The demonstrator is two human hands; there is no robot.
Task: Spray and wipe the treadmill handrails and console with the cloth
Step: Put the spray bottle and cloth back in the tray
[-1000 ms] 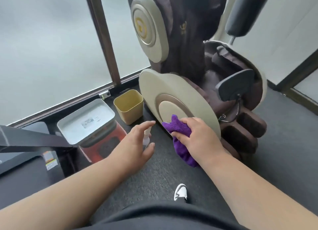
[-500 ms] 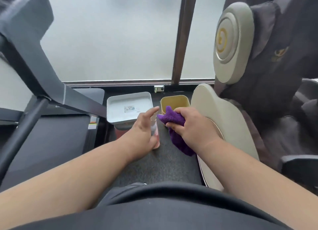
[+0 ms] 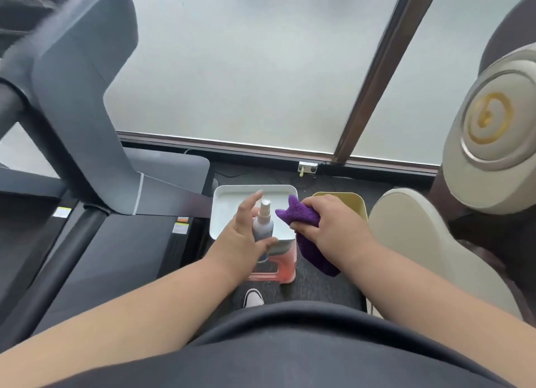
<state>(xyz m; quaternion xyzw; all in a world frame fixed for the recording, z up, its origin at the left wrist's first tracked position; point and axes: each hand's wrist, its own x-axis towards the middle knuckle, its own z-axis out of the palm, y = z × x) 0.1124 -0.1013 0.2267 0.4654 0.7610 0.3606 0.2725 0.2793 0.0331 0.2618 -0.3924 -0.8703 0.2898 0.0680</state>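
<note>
Left hand (image 3: 243,237) grasped a small spray bottle (image 3: 263,228) upright, thumb across its body and forefinger raised beside the white nozzle. Right hand (image 3: 333,228) clenched a purple cloth (image 3: 301,216) just right of the bottle, its tail hanging down. Both were held above a white tray (image 3: 226,202) on a pink stool (image 3: 285,268). A dark treadmill (image 3: 116,242) stood to the left, its upright (image 3: 72,83) rising far left.

Both bare forearms reach forward, close together. The left hand (image 3: 243,237) grips something, index finger raised. The right hand (image 3: 333,228) is fisted, knuckles up.
</note>
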